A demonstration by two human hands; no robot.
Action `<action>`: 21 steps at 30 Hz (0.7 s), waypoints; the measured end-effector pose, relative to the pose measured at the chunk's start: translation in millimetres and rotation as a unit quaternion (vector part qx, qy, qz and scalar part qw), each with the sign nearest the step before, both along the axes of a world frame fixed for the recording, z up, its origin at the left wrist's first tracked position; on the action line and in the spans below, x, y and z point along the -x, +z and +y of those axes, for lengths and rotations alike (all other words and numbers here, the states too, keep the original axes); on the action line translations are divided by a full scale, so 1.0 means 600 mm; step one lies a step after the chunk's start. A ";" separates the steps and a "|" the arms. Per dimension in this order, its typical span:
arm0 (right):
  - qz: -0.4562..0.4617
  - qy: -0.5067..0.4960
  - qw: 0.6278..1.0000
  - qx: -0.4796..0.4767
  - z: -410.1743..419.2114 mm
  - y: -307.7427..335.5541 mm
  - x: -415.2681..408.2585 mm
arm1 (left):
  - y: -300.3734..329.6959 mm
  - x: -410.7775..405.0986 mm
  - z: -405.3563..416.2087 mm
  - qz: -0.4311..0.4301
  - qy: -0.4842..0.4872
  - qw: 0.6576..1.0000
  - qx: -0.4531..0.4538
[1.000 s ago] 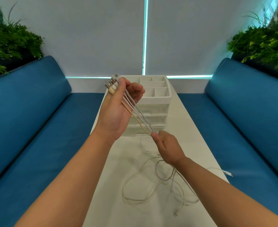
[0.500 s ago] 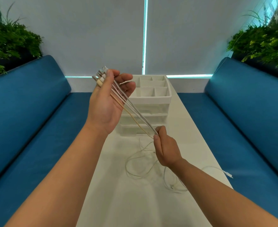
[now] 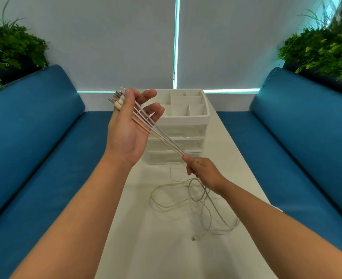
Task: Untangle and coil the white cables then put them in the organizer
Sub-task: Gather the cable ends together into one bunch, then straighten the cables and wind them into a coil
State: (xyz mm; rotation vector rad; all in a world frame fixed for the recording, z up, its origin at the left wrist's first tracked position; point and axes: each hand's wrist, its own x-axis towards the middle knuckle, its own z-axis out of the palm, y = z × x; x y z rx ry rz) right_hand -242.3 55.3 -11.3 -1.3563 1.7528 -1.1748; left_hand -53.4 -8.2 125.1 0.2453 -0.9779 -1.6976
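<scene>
Several white cables [image 3: 160, 137] run taut between my two hands above the table. My left hand [image 3: 127, 129] is raised, palm toward me, and its thumb pins the cables' plug ends [image 3: 116, 98] against the fingers. My right hand [image 3: 201, 171] sits lower and pinches the same strands where they meet. Below it the cables fall into loose tangled loops [image 3: 194, 200] on the white table [image 3: 146, 248], one plug end [image 3: 194, 238] lying near me. The white organizer [image 3: 188, 117], with open top compartments and clear drawers, stands behind my hands.
Blue cushioned benches run along both sides of the narrow table, one on the left [image 3: 35, 137] and one on the right [image 3: 307, 137]. Green plants [image 3: 9, 51] sit behind each bench back. A grey blind [image 3: 125, 37] covers the wall beyond the organizer.
My right hand has slid down the strands, toward me and to the right. My left hand stays raised with the plugs. The loops on the table have shifted and spread.
</scene>
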 end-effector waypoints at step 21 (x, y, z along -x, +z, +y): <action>-0.014 0.015 0.997 0.080 -0.015 -0.015 -0.022 | 0.028 -0.016 -0.026 0.038 0.021 0.999 0.014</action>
